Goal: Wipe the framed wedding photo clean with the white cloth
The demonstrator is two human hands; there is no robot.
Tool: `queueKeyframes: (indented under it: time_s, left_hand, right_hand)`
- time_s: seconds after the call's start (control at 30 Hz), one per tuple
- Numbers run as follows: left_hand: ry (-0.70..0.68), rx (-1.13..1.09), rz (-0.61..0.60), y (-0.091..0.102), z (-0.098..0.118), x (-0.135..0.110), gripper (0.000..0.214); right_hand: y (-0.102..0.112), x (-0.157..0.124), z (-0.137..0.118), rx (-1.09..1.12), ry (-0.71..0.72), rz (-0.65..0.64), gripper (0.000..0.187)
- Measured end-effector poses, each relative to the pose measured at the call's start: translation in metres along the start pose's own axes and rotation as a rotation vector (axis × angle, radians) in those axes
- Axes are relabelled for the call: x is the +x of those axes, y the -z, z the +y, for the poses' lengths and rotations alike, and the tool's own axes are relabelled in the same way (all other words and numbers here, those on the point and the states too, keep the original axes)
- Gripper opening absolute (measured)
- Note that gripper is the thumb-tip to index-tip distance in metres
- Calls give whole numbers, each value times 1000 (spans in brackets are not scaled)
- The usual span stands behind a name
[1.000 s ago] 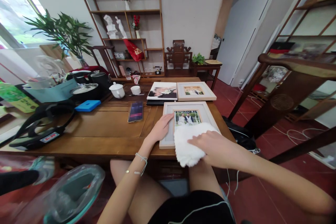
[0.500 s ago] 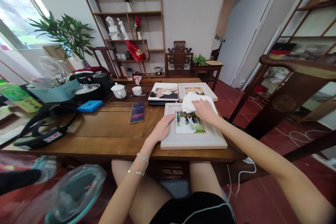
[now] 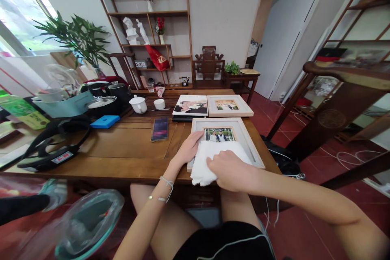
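A light wooden picture frame [image 3: 250, 138] lies flat near the front edge of the table, with a photo of two people in its middle. My right hand [image 3: 230, 169] grips a white cloth [image 3: 203, 163], which covers the lower part of the photo and hangs a little past the frame's near edge. On the frame's left side rests my left hand [image 3: 189, 148], fingers stretched out flat and holding nothing. A second picture frame [image 3: 243, 107] lies just behind, beside a photo book [image 3: 190, 105].
On the wooden table [image 3: 122, 148] are a phone [image 3: 160, 128], a blue box [image 3: 105, 121], a black headset [image 3: 57, 146], a lidded white cup [image 3: 138, 105] and a small white bowl [image 3: 159, 104]. A lined bin [image 3: 91, 227] stands below left. A chair [image 3: 330, 118] is at right.
My right hand has drawn the cloth from the frame's far edge toward me to its near edge, uncovering the upper part of the photo. My left hand stays on the frame's left side.
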State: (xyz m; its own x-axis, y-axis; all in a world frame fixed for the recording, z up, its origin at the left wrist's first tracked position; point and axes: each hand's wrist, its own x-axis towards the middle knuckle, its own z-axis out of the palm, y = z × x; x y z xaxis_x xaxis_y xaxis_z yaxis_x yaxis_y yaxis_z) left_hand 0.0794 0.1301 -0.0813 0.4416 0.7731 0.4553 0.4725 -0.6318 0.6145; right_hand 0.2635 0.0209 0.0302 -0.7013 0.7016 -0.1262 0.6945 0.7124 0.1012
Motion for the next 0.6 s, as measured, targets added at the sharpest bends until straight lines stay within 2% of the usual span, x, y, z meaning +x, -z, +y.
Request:
queueKeyframes:
  time_s: [0.07, 0.17, 0.27, 0.33, 0.4, 0.47, 0.6]
  left_hand:
    - [10, 8, -1, 0, -1, 0, 49]
    - [8, 27, -4, -1, 0, -1, 51]
    - [-7, 33, 1, -1, 1, -2, 54]
    - [-10, 27, 1, -1, 1, -2, 55]
    - [-19, 17, -2, 0, 0, -1, 55]
    - [-39, 9, -2, 0, -2, 0, 55]
    - [-21, 27, 7, -2, -5, 1, 51]
  right_hand:
    - [8, -2, 4, 0, -29, -16, 27]
    - [10, 11, 24, -56, -172, -7, 28]
    - [0, 33, 41, -157, -341, 22, 29]
    - [-9, 44, 42, -169, -387, 62, 34]
    - [-17, 47, 34, -142, -342, 108, 38]
    - [-22, 41, 21, -97, -227, 129, 36]
    - [-20, 19, 11, 6, 6, 91, 26]
